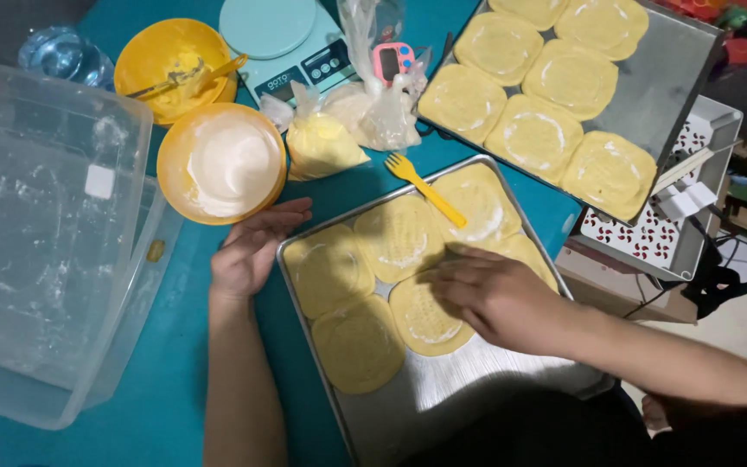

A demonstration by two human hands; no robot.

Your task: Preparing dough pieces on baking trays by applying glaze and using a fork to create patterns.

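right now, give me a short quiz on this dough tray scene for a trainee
1. True or false: the left hand rests on the near tray's edge.
2. Where does the yellow fork lie?
A. in the bowl with white filling
B. across the near tray's far rim
C. on the kitchen scale
3. Fill in: the right hand presses flat on a ____.

Key
1. True.
2. B.
3. Dough round; it lies on the near tray, beside the other rounds.
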